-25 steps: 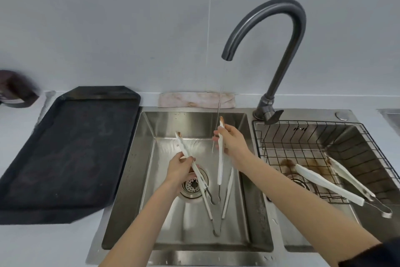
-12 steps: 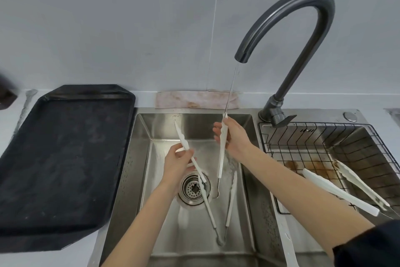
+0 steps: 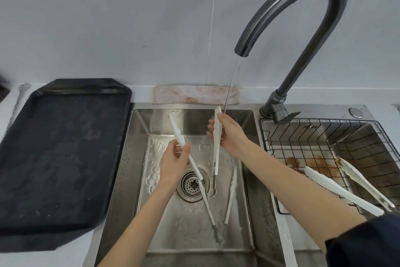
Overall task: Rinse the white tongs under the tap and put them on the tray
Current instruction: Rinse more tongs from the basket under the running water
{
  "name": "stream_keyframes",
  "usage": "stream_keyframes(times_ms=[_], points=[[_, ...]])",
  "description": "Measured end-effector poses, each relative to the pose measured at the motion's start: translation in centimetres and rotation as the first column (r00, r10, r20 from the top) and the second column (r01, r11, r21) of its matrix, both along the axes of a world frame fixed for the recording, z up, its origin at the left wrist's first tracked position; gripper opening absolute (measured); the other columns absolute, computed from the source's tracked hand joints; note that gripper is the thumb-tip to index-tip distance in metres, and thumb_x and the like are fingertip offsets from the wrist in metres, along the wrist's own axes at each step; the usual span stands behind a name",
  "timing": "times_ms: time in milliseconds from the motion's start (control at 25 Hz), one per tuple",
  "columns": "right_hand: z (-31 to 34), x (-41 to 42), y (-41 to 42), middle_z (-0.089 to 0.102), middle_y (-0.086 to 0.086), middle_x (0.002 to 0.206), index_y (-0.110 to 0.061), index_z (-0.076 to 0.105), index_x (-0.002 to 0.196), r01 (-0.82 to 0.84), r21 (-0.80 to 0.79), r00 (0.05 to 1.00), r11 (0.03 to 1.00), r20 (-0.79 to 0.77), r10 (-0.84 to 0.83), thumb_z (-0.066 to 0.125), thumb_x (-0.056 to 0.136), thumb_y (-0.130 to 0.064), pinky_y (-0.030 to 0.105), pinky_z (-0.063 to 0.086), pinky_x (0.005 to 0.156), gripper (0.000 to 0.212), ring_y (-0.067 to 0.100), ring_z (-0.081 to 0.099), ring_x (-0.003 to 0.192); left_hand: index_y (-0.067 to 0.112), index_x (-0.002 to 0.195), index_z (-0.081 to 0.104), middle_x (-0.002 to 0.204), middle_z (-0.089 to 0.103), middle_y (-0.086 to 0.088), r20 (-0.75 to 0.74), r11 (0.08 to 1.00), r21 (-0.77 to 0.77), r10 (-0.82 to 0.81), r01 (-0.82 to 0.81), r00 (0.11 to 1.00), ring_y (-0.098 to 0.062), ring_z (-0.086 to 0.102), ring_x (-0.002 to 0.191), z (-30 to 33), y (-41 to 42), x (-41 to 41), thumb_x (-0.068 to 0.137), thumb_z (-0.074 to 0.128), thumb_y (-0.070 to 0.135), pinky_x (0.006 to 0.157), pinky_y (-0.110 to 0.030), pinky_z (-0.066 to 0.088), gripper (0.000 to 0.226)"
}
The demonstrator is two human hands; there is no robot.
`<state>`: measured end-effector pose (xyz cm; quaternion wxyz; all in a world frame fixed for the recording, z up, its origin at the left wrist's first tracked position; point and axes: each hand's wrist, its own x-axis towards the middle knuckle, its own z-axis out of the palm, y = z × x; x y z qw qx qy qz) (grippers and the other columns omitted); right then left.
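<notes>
Over the left sink (image 3: 138, 158), I hold one pair of white tongs (image 3: 216, 158) spread apart, hinge down near the drain. My left hand (image 3: 173, 165) grips the left arm of the tongs. The right arm is gripped near its tip by my right hand (image 3: 231, 134). A thin stream of water (image 3: 230, 85) falls from the dark curved tap (image 3: 303, 2) onto that tip. A second pair of white tongs (image 3: 231, 193) lies on the sink floor. The black tray (image 3: 65, 158) sits on the counter to the left.
A wire basket (image 3: 303, 137) fills the right basin and holds another pair of white tongs (image 3: 337, 191) beside brown stains. A stained cloth (image 3: 194, 95) lies folded behind the left sink, against the wall.
The view has shifted closer and to the left. Both hands keep the tongs under the stream, and the brown marks on the tips are no longer visible.
</notes>
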<state>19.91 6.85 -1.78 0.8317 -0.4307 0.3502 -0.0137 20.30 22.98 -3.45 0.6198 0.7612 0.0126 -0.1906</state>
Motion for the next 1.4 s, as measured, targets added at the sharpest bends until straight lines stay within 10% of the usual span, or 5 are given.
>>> stream_keyframes(times_ms=[400,640,880,1000,1400], points=[[2.3,0.4,-0.9,0.06,-0.008,0.058,-0.018,0.053,0.078,-0.247,0.099,0.962,0.964,0.146,0.231,0.046,0.093,-0.037,0.015,0.047,0.049,0.025,0.004,0.053,0.048,0.018,0.081,0.052,0.073,0.054,-0.002,-0.25,0.995,-0.09,-0.06,0.039,0.966,-0.013,0.058,0.07,-0.6,-1.0,0.2,0.096,0.04,0.024,0.07,-0.028,0.054,0.02],[2.5,0.7,-1.1,0.05,-0.008,0.04,-0.018,0.051,0.075,-0.079,0.063,0.997,0.995,0.012,0.079,0.039,0.095,-0.044,0.014,0.036,0.034,0.035,0.003,0.042,0.032,-0.001,0.107,0.05,0.09,0.06,-0.011,-0.315,0.987,-0.076,-0.158,0.141,0.936,-0.013,0.061,0.074,-0.5,-2.5,0.5,0.098,0.036,0.019,0.058,-0.021,0.057,0.026],[0.6,-2.2,-1.5,0.048,-0.007,0.033,-0.021,0.052,0.081,0.327,-0.014,0.937,0.945,-0.124,-0.327,0.04,0.093,-0.046,0.014,0.035,0.032,0.03,0.003,0.041,0.028,0.013,0.142,0.025,0.126,0.053,-0.013,-0.201,0.982,-0.026,-0.19,0.189,0.961,-0.019,0.061,0.09,0.4,-5.8,1.3,0.099,0.028,0.03,0.095,-0.042,0.048,0.047],[0.8,-3.3,-2.2,0.046,-0.007,0.031,-0.021,0.05,0.078,0.414,-0.014,0.904,0.91,-0.111,-0.413,0.04,0.093,-0.045,0.014,0.036,0.032,0.03,0.003,0.04,0.027,0.011,0.134,0.041,0.126,0.055,-0.01,-0.172,0.97,-0.035,-0.243,0.241,0.955,-0.022,0.056,0.111,0.7,-7.5,1.8,0.099,0.021,0.036,0.101,-0.04,0.044,0.048],[2.4,-2.8,-3.7,0.045,-0.007,0.03,-0.016,0.051,0.067,0.389,-0.109,0.915,0.915,-0.068,-0.397,0.042,0.094,-0.042,0.013,0.035,0.032,0.038,0.003,0.039,0.026,0.02,0.102,0.062,0.092,0.064,0.006,-0.366,0.879,-0.452,-0.341,0.155,0.866,-0.011,0.06,0.082,1.7,-9.3,2.0,0.093,0.046,0.034,0.07,-0.024,0.05,0.023]])
